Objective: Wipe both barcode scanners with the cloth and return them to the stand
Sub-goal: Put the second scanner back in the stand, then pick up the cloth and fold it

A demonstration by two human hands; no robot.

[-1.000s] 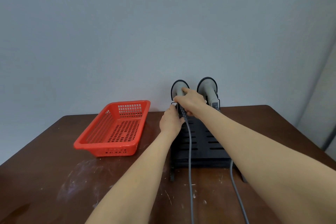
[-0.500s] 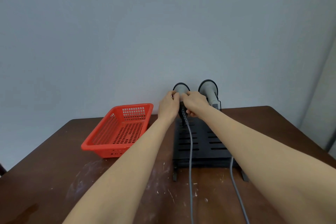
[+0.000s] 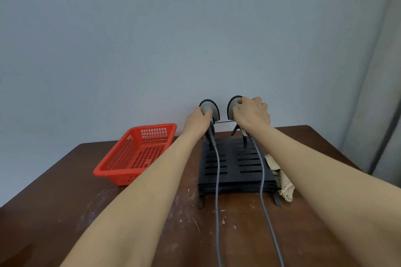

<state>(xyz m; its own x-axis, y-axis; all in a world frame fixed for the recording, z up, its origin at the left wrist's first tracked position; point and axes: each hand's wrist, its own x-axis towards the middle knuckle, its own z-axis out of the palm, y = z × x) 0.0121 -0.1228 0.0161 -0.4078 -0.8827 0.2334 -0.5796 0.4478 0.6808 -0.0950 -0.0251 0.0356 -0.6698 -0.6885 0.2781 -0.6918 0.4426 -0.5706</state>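
The stand (image 3: 236, 165) is sitting near the table's (image 3: 65, 212) far edge, a basket (image 3: 134, 158) lying to its left and the cloth (image 3: 282, 178) lying along its right side. The left hand (image 3: 198, 122) is grasping the left scanner (image 3: 211, 107) and the right hand (image 3: 252, 112) the right scanner (image 3: 232, 104), both upright on the stand.

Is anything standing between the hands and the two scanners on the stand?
Nothing visible does. The left hand grips the left scanner and the right hand grips the right scanner, both at the back of the stand. Their grey cables trail down over the stand, not between hand and scanner.
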